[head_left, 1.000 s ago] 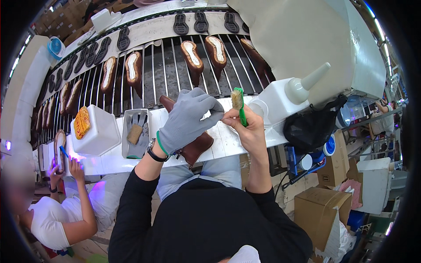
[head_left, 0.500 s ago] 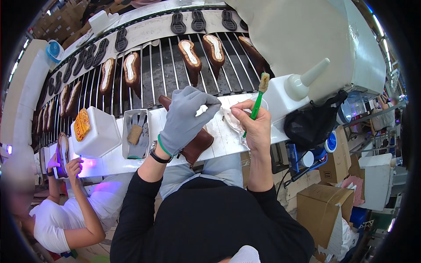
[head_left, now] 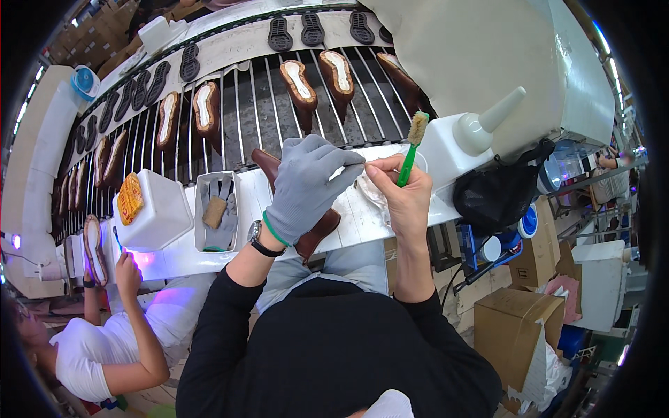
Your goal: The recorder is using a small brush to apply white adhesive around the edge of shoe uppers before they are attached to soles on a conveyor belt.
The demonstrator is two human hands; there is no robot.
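My left hand [head_left: 303,188], in a grey glove with a watch at the wrist, has thumb and fingertips pinched together. Its tips meet those of my bare right hand [head_left: 408,202]; whatever is between them is too small to make out. A green-handled brush [head_left: 412,150] with tan bristles stands upright in my right hand's grip. Below my left hand lies a brown leather shoe upper [head_left: 322,230] at the table's near edge, partly covered by the glove. Behind my right hand is a whitish dish [head_left: 369,189], mostly hidden.
A white nozzle bottle [head_left: 449,143] stands right, near a black bag [head_left: 498,195]. On the left are an open box [head_left: 198,216] with gloves and a white container [head_left: 157,223]. Beyond, shoe uppers [head_left: 298,80] lie on a rod conveyor. A co-worker [head_left: 104,362] holds a shoe [head_left: 94,247].
My left hand has shifted slightly right, and its fingertips have closed up to my right hand's. The co-worker's shoe has turned to show its pale underside.
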